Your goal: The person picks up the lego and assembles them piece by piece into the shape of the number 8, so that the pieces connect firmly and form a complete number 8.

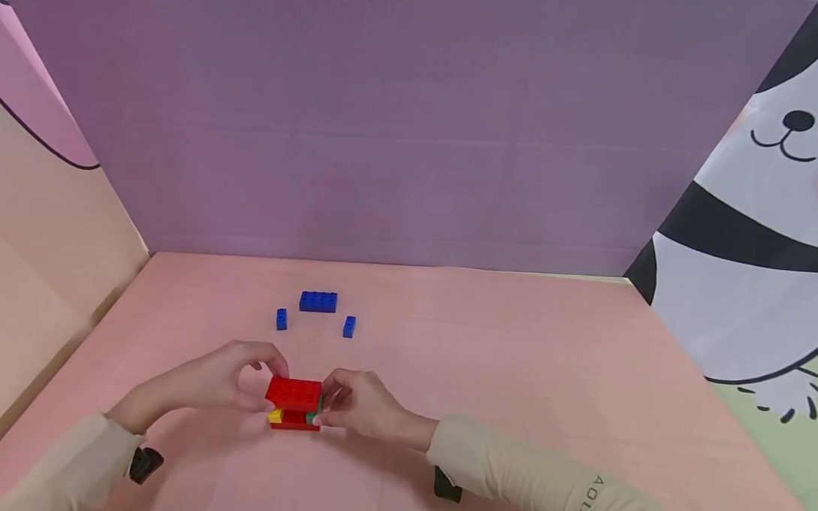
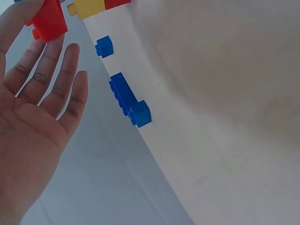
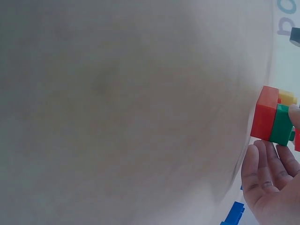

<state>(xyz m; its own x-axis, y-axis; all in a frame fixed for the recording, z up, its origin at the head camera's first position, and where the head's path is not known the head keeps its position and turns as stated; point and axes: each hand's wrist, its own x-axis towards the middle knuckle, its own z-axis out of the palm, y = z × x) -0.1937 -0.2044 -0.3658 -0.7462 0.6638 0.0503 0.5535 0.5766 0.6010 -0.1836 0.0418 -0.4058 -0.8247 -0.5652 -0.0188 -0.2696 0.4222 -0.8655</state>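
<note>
My left hand (image 1: 205, 380) pinches a large red brick (image 1: 294, 394) between thumb and fingers. That brick is tilted above a yellow brick (image 1: 275, 416) and a green brick (image 1: 311, 417), which stand at opposite ends of a lower red brick (image 1: 295, 426). In the left wrist view, a gap shows between the held red brick (image 2: 50, 23) and the yellow brick (image 2: 89, 7). From the other side, my right hand (image 1: 373, 408) pinches the green brick (image 3: 281, 124), thumb on one face and fingers at another. The lower red brick (image 3: 265, 113) sits against it.
Beyond the hands on the pink tabletop (image 1: 513, 379) lie a large blue brick (image 1: 318, 303) and two small blue bricks, one at left (image 1: 281, 319) and one at right (image 1: 348, 327). A purple wall (image 1: 400, 135) rises at the table's back edge.
</note>
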